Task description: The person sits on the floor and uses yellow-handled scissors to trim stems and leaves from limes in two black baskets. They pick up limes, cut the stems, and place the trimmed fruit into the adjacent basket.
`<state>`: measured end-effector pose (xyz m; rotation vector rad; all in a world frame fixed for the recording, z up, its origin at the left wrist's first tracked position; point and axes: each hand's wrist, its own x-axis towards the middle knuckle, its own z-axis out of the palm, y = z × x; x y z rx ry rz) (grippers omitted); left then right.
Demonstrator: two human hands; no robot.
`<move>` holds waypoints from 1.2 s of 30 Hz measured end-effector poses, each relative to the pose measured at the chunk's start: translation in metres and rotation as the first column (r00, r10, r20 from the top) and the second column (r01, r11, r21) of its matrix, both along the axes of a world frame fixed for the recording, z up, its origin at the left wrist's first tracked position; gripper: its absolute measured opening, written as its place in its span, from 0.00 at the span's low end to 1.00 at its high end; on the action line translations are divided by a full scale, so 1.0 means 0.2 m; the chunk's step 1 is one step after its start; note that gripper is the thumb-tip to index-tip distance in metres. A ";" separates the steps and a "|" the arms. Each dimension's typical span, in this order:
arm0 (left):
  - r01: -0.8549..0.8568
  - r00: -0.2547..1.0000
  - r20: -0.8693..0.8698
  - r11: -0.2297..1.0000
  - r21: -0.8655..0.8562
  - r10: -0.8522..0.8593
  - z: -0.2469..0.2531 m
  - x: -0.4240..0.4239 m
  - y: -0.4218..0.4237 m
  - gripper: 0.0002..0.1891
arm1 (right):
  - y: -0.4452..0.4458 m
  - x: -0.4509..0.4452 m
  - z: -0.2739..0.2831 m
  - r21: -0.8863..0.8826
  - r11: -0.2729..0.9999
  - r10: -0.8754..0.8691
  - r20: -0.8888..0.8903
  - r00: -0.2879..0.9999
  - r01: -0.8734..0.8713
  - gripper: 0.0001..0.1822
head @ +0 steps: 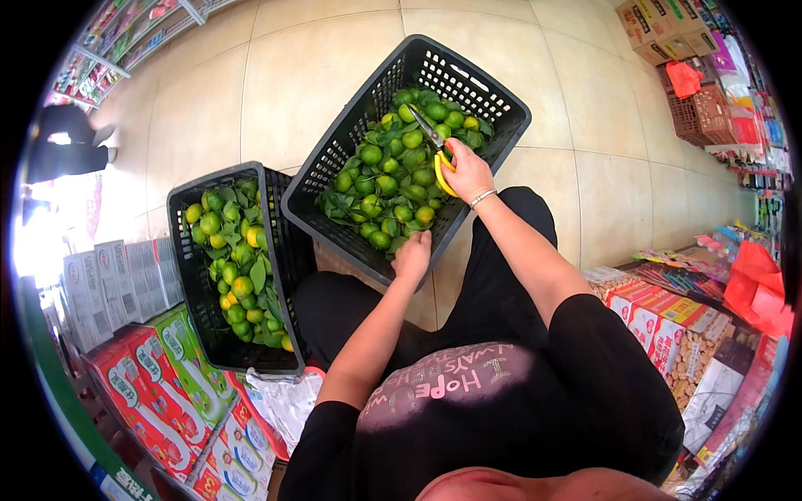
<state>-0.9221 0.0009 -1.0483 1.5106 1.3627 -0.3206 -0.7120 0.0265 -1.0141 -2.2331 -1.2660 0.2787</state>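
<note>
A black plastic crate (303,189) stands on the floor before me, holding many green and yellowish citrus fruits (386,185) with leaves. My right hand (468,170) grips a pair of scissors (446,176) by the yellow handles. The dark blades lie over the fruit, pointing to the far side of the crate. My left hand (413,255) reaches over the near rim, its fingertips bent down at the leaves beside the lowest fruits. Whether those fingers pinch anything is hidden. To the left, a second black crate (285,263) holds more of the same leafy fruit.
Stacked boxes (147,388) line the lower left, beside a red-rimmed container with crumpled plastic (285,401). Cartons (664,319) and a red bag (758,288) sit at right. Brown crates (702,113) stand farther off. A person's dark-clothed legs (69,144) show at far left near shelves (119,56).
</note>
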 end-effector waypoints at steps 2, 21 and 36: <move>-0.049 0.997 0.061 0.998 -0.036 0.051 -0.06 0.00 -0.09 0.28 | -0.02 0.01 -0.03 -0.027 0.999 0.023 -0.025 0.999 -0.024 0.25; 0.244 0.895 -0.417 0.956 0.165 -0.157 -0.33 -0.13 0.51 0.30 | 0.02 -0.02 0.05 0.049 0.978 0.207 -0.157 0.966 -0.201 0.26; -0.025 0.943 -0.316 0.966 0.256 0.108 -0.26 -0.22 0.32 0.26 | -0.09 -0.17 0.22 0.008 0.969 0.246 -0.103 0.964 -0.247 0.26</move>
